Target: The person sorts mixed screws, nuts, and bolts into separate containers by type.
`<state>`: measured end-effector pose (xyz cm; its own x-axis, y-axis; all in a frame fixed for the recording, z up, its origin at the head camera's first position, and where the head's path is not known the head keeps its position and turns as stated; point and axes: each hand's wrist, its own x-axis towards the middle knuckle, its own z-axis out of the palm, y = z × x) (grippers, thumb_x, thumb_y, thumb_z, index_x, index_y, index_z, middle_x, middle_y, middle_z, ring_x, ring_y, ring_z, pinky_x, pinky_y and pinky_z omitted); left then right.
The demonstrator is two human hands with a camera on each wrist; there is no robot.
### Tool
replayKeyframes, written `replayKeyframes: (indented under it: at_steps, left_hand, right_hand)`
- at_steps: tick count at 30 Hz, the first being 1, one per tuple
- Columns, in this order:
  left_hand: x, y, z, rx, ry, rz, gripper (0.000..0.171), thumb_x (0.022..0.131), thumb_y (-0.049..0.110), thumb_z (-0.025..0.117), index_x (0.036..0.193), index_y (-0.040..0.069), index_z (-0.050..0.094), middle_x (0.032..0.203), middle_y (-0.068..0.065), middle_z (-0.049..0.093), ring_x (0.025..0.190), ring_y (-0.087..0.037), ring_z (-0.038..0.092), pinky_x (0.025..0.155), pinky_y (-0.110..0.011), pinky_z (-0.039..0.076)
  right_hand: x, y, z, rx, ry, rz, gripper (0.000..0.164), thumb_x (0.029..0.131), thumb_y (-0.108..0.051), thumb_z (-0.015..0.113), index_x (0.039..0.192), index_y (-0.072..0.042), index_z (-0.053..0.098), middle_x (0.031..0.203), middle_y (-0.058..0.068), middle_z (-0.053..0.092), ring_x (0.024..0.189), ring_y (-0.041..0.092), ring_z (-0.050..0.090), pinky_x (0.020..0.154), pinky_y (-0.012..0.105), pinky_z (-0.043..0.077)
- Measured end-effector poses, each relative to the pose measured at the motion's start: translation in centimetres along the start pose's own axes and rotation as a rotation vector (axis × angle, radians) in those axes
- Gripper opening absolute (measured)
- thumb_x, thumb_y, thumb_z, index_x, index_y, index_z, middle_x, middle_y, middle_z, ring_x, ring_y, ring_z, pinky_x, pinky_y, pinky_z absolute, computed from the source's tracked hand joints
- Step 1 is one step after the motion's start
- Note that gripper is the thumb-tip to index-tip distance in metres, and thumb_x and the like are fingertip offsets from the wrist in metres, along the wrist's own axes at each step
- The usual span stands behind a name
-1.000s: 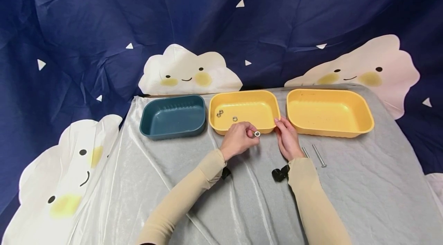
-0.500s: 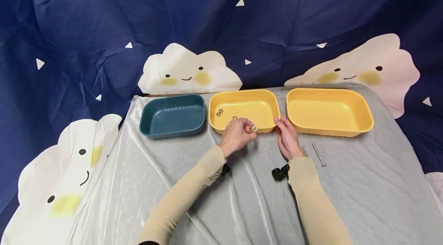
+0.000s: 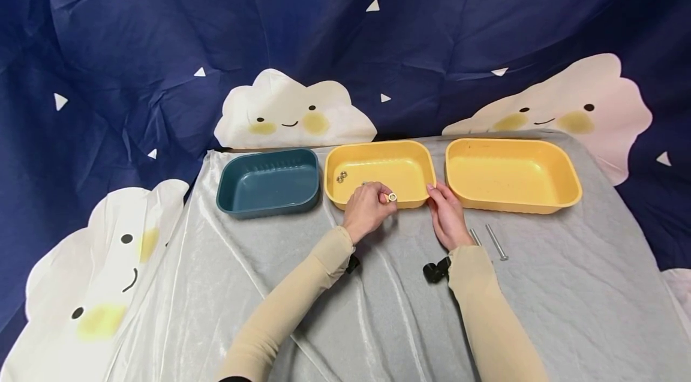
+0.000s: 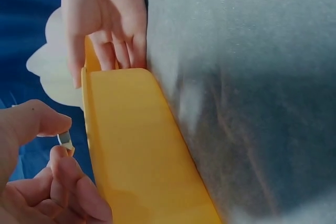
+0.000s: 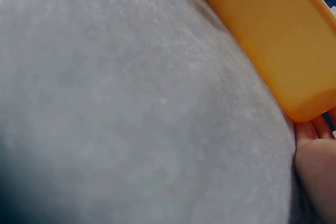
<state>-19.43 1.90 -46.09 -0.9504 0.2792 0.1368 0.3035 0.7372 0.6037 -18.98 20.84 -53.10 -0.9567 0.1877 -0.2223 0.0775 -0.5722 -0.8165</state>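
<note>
My left hand (image 3: pixel 367 211) pinches a small metal nut (image 3: pixel 392 197) between thumb and fingertip, just over the front rim of the middle yellow bin (image 3: pixel 407 175). In the left wrist view the nut (image 4: pixel 64 139) shows edge-on between the fingers, apart from the bin wall. My right hand (image 3: pixel 447 215) holds that bin at its front right corner, with the thumb at the rim and the fingers against the outer end wall. Inside the bin, a pair of nuts (image 3: pixel 342 177) lies at the left; another is mostly hidden behind my left hand.
A dark teal bin (image 3: pixel 270 187) stands at the left and a larger yellow bin (image 3: pixel 510 181) at the right. Two metal bolts lie on the grey cloth (image 3: pixel 567 286) beside my right wrist; one bolt (image 3: pixel 496 242) is fully visible, the other partly hidden by the sleeve.
My left hand has moved slightly up and left with the pinched nut, closer over the bin's front rim, and now covers most of one nut inside. The right hand stays at the corner.
</note>
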Motion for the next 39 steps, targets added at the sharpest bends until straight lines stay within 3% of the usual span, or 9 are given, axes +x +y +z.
replayKeyframes:
  at_steps: [14, 23, 30, 39]
  left_hand:
    - [0.4, 0.25, -0.05, 0.006, -0.003, -0.059, 0.01, 0.08, 0.025, 0.072, 0.086, 0.019, 0.069, 0.073, 0.011, 0.059, 0.067, -0.007, 0.055, 0.057, -0.021, 0.042]
    - [0.61, 0.41, -0.08, 0.027, -0.019, -0.091, 0.01, 0.081, 0.026, 0.072, 0.088, 0.019, 0.068, 0.072, 0.012, 0.059, 0.067, -0.008, 0.055, 0.058, -0.023, 0.042]
    - [0.67, 0.54, -0.12, 0.063, -0.019, -0.095, 0.01, 0.083, 0.027, 0.07, 0.089, 0.019, 0.069, 0.072, 0.012, 0.06, 0.067, -0.009, 0.057, 0.057, -0.024, 0.043]
    - [0.71, 0.54, -0.08, 0.073, -0.028, -0.092, 0.014, 0.083, 0.027, 0.07, 0.095, 0.018, 0.072, 0.075, 0.012, 0.063, 0.07, -0.01, 0.059, 0.059, -0.025, 0.045]
  right_hand:
    - [-0.03, -0.02, 0.02, -0.018, 0.009, 0.008, 0.038, 0.098, -0.014, 0.056, 0.132, -0.001, 0.046, 0.122, -0.002, 0.05, 0.113, 0.008, 0.049, 0.105, 0.021, 0.035]
    - [-0.08, -0.02, 0.01, -0.024, -0.001, 0.0, 0.051, 0.097, -0.014, 0.057, 0.14, 0.005, 0.038, 0.127, 0.003, 0.049, 0.121, 0.014, 0.045, 0.111, 0.026, 0.031]
    - [0.01, 0.01, -0.1, -0.03, -0.015, 0.003, 0.052, 0.097, -0.016, 0.057, 0.141, 0.004, 0.038, 0.127, 0.002, 0.048, 0.12, 0.013, 0.045, 0.106, 0.023, 0.035]
    - [0.02, -0.07, -0.19, -0.042, -0.02, 0.014, 0.054, 0.097, -0.017, 0.058, 0.142, 0.003, 0.037, 0.132, 0.002, 0.046, 0.125, 0.013, 0.042, 0.113, 0.026, 0.03]
